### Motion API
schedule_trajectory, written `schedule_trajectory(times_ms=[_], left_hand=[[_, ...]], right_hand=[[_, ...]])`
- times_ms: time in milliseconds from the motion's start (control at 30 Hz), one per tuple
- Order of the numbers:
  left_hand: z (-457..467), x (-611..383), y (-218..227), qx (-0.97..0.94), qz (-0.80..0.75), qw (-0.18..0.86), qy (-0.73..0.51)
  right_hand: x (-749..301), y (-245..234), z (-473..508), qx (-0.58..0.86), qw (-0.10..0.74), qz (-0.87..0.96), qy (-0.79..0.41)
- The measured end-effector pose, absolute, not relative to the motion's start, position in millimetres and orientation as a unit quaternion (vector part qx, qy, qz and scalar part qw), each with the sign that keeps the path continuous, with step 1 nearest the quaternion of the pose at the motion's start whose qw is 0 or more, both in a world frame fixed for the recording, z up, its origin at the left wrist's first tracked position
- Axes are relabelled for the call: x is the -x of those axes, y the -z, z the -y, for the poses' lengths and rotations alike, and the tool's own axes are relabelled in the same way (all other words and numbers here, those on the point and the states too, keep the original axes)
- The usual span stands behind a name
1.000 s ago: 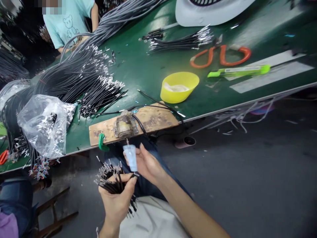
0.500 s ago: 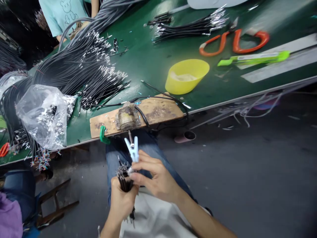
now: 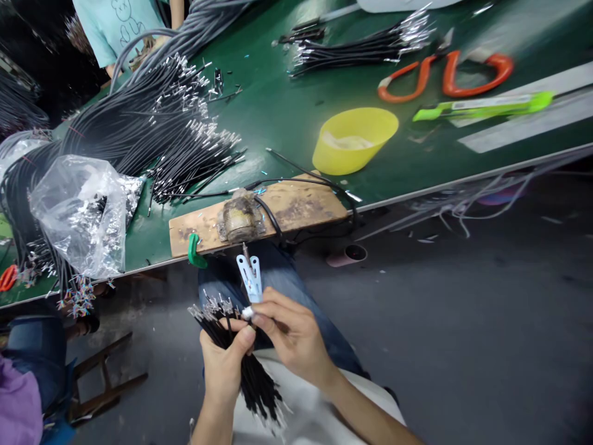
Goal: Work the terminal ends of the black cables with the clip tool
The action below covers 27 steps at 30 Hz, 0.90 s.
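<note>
My left hand [image 3: 226, 364] is wrapped round a bundle of short black cables [image 3: 259, 386] with bare silvery ends, over my lap. My right hand [image 3: 291, 337] pinches a small white piece [image 3: 248, 313] right by the left thumb tip; what kind of piece it is, I cannot make out. Just above the right fingers is a light-blue clothes peg [image 3: 251, 278], on a thin metal rod [image 3: 245, 250]. That rod sticks out from a round, grimy motor-like body [image 3: 241, 216] fixed on a wooden board [image 3: 303, 204].
On the green table [image 3: 273, 117] lie a heap of grey cables [image 3: 120, 133], a clear plastic bag [image 3: 76, 213], a yellow cup [image 3: 354, 142], orange-handled scissors [image 3: 447, 74] and a green cutter [image 3: 486, 106]. A green clamp [image 3: 194, 250] grips the edge. Another person [image 3: 123, 28] sits opposite.
The cable bundle has tilted in my left hand, its upper ends now fanned out to the left and its lower ends swung right. The clothes peg has turned slightly on the rod.
</note>
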<state>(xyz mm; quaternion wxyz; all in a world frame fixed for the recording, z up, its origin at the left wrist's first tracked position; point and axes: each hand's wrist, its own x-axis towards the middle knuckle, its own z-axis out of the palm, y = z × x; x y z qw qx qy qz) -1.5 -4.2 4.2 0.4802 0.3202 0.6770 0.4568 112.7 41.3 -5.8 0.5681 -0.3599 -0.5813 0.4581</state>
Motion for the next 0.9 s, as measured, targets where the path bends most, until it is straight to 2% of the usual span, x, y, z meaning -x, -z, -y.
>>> schedule_trajectory(times_ms=[167, 333, 500, 567, 667, 733, 800, 900], left_hand=[[1.2, 2.1, -10.9, -0.318, -0.65, 0.529, -0.443], [-0.9, -1.3, -11.9, -0.298, -0.648, 0.549, -0.436], [-2.2, -6.5, -11.6, -0.297, -0.649, 0.546, -0.439], [-2.9, -7.8, -11.3, -0.3, -0.651, 0.54, -0.441], [-3.3, -7.3, -10.3, -0.308, -0.652, 0.535, -0.441], [-3.0, -5.2, -10.2, -0.314, -0.651, 0.531, -0.442], [-2.7, -2.3, -10.7, -0.32, -0.651, 0.525, -0.446], [-4.1, 1.2, -12.6, -0.338, -0.651, 0.503, -0.457]], right_hand=[[-121.3, 19.4, -46.0, 0.3, 0.486, 0.516, -0.639], [-122.7, 15.2, -50.9, 0.302, 0.507, 0.506, -0.629], [-111.8, 9.9, -46.1, 0.339, 0.501, 0.425, -0.673], [-107.3, 11.1, -41.4, 0.384, 0.551, 0.458, -0.583], [-105.9, 14.0, -37.5, 0.41, 0.641, 0.554, -0.339], [-109.3, 14.9, -39.5, 0.376, 0.65, 0.603, -0.269], [-115.2, 13.8, -45.2, 0.332, 0.623, 0.619, -0.344], [-125.0, 10.4, -57.6, 0.256, 0.509, 0.544, -0.616]])
